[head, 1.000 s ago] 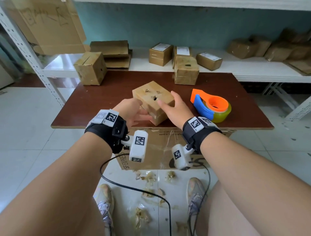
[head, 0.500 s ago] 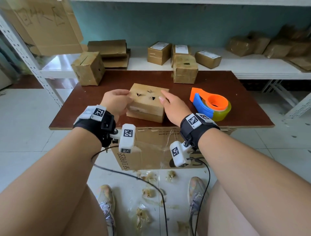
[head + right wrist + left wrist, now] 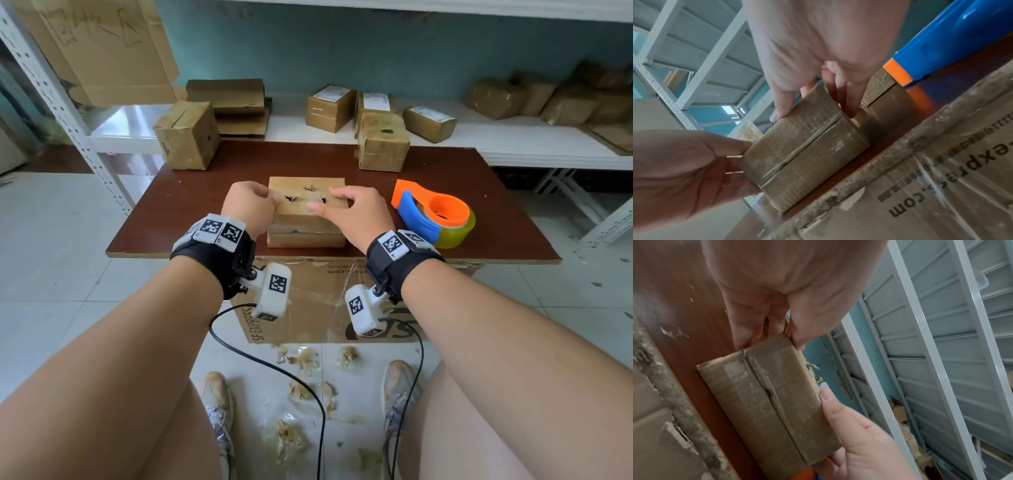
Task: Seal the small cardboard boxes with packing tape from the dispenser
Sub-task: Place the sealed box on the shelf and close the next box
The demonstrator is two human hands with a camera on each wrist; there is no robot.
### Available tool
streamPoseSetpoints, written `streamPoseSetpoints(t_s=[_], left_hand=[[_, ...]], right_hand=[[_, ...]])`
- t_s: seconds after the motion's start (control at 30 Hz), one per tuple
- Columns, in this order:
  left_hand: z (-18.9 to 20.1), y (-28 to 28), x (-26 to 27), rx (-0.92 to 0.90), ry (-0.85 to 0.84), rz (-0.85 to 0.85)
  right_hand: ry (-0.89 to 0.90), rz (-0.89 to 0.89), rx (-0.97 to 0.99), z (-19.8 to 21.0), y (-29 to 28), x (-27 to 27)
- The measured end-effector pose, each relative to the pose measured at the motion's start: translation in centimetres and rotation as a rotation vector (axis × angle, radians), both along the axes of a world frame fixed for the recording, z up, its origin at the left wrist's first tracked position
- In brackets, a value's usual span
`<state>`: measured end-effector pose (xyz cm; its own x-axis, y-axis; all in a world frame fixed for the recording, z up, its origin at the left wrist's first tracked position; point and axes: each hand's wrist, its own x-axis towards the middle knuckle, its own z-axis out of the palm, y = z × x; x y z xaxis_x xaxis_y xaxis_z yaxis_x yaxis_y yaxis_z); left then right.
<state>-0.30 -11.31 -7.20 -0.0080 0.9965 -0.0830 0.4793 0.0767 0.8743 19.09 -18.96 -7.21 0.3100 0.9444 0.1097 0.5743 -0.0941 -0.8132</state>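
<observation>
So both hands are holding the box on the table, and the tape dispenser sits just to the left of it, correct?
Not quite. Both the left hand and right hand do hold the box on the table, but the tape dispenser sits to the right of the box, not the left. The head view shows this.

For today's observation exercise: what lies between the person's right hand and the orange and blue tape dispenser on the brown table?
Only bare brown table lies between the right hand and the orange and blue tape dispenser, as the head view shows.
</observation>
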Motion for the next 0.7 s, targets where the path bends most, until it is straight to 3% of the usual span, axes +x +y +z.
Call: streamPoseSetpoints(t_s=[0.2, 0.43, 0.6, 0.7], left_hand=[[-0.3, 0.2, 0.0, 0.038, 0.04, -0.018], [-0.4, 0.3, -0.7, 0.04, 0.024, -0.017], [-0.3, 0.1, -1.1, 0.034, 0.014, -0.014], [0.0, -0.3, -1.2, 0.026, 0.03, -0.024]], right_hand=[[0.019, -0.109, 0.064, -0.4, 1.1, -1.2], [-0.287, -0.062, 0.049, 0.0, 1.6, -1.6], [-0.373, -0.093, 0.032, 0.2, 1.7, -2.5], [-0.333, -0.087, 0.035, 0.1, 2.0, -2.5]])
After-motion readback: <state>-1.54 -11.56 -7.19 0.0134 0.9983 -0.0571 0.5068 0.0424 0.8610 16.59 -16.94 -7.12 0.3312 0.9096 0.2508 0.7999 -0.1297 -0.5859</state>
